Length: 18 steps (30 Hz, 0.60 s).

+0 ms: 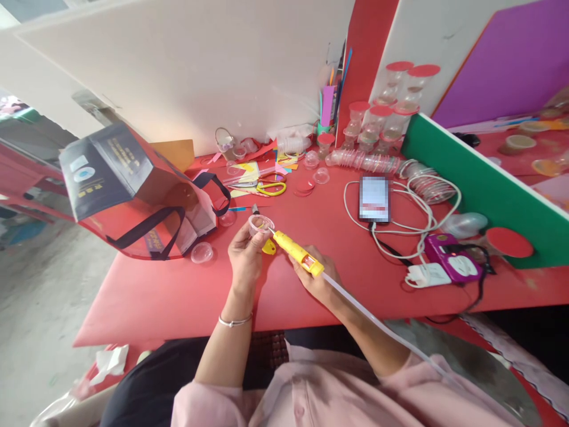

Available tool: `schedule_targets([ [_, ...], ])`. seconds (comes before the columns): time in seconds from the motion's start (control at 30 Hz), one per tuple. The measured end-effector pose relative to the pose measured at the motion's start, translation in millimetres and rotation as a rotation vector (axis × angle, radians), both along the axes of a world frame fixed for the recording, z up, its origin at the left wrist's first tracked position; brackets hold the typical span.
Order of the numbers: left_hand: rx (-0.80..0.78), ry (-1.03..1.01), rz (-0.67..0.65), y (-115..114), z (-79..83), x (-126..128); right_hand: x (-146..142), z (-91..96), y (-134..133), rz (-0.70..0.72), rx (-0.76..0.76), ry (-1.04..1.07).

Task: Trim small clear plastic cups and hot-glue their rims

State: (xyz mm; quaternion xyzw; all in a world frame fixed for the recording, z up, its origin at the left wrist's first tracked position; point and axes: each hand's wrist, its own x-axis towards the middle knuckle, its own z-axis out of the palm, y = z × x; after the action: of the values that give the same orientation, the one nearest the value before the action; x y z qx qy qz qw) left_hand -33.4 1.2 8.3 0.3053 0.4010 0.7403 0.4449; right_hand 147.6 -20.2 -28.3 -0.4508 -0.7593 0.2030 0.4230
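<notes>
The left hand [246, 254] pinches a clear cup [255, 229], seemingly to steady it; beside that cup, the right hand [316, 274] clasps a glue gun [292, 247].

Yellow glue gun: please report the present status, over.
Left hand holding clear cup. Right hand gripping yellow glue gun. Nozzle at cup, contact unclear. Scissors beyond, not between.

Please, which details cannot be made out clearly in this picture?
Head view:
Grip of the glue gun: hidden by the right hand.
Nozzle: too small to tell whether it touches the plastic cup.
Screen of the phone: covered by pixelation.
Lettering on the bag: blurred, too small.
</notes>
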Motion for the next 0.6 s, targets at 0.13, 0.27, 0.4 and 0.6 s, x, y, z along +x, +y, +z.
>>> schedule_targets([
  [0.13, 0.010, 0.005, -0.013, -0.6, 0.2, -0.1, 0.6, -0.1, -0.1, 0.004, -0.015, 0.000],
  [0.27, 0.005, -0.002, -0.022, -0.7, 2.1, 0.7, 1.0, 0.5, -0.3, 0.000, -0.020, -0.004],
  [0.4, -0.007, -0.008, -0.008, -1.0, 3.0, 0.4, 1.1, 1.5, 0.3, 0.008, -0.028, 0.010],
  [0.6, 0.001, -0.021, -0.014, 0.5, -2.1, -2.7, 1.2, -1.2, -1.1, -0.004, 0.004, -0.031],
])
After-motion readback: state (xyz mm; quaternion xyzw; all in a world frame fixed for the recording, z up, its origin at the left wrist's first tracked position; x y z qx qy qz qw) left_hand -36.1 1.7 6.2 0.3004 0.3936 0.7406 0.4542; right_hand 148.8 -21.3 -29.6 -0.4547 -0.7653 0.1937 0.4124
